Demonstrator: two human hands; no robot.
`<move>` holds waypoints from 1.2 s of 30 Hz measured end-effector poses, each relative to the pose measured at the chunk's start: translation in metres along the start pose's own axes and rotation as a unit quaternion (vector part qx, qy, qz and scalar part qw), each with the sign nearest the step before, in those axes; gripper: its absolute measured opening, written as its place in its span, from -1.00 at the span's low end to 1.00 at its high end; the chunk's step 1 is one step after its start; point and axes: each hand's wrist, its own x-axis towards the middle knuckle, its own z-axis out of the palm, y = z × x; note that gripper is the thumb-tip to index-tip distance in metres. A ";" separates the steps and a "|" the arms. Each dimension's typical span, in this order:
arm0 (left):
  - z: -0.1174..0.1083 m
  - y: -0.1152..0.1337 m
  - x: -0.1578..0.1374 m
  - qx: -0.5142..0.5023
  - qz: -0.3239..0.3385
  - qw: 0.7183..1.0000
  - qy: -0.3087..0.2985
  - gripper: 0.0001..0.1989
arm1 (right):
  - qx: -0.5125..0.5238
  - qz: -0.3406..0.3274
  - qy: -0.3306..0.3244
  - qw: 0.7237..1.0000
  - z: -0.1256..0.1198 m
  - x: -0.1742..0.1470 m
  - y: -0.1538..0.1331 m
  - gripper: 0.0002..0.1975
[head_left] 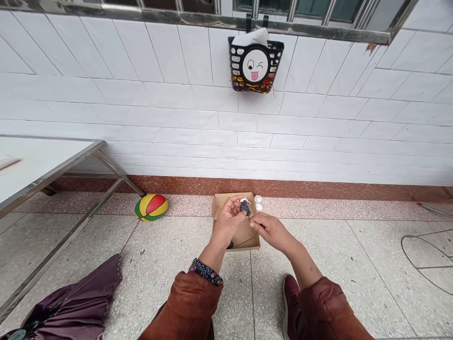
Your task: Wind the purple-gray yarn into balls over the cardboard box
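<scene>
My left hand [227, 221] pinches a small dark grey piece that looks like knitted or crocheted yarn [245, 207] between thumb and fingers. Just behind that piece shows something small and white. My right hand [272, 230] is closed close beside it, thumb against forefinger; a thin dark line runs from these fingertips to the piece, but its kind is too small to tell. Both hands are above an open shallow cardboard box [244, 247]. In the box, a dark strand [247, 240] stretches from a dark lump [230, 245], partly hidden by my left wrist, toward my right hand.
White round items [258, 203] sit right of the box. A striped ball [151, 208] rests near a metal-legged table [53, 163]. A folded purple umbrella [76, 304] is at lower left, a wire frame [424, 264] at right. A black basket [235, 66] hangs on the window bars.
</scene>
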 end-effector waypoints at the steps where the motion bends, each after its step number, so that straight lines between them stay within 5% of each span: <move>1: -0.001 -0.002 0.002 0.026 0.006 1.000 0.006 -0.54 | -0.003 -0.010 -0.019 1.000 -0.002 -0.001 -0.005 -0.76; 5: -0.003 -0.011 0.003 0.126 0.030 0.991 -0.026 -0.50 | -0.006 -0.052 -0.030 0.998 -0.016 -0.004 -0.021 -0.78; 13: 0.008 -0.004 -0.015 0.142 0.041 0.968 -0.203 -0.39 | 0.009 0.007 0.152 0.988 -0.021 -0.002 0.001 -0.85; 18: 0.011 -0.001 -0.013 0.032 0.023 0.990 -0.137 -0.43 | -0.001 0.054 0.115 0.992 -0.005 -0.003 0.014 -0.85; 25: 0.002 -0.012 0.001 0.030 0.005 0.999 0.026 -0.49 | -0.040 -0.021 -0.012 0.999 0.004 -0.006 -0.004 -0.85; 32: 0.001 -0.015 -0.004 0.148 0.038 0.987 -0.047 -0.41 | 0.001 -0.054 0.083 0.995 -0.025 -0.005 -0.023 -0.83; 36: 0.007 -0.009 -0.016 0.166 0.055 0.974 -0.144 -0.37 | 0.009 -0.017 0.153 0.988 -0.029 -0.002 -0.010 -0.85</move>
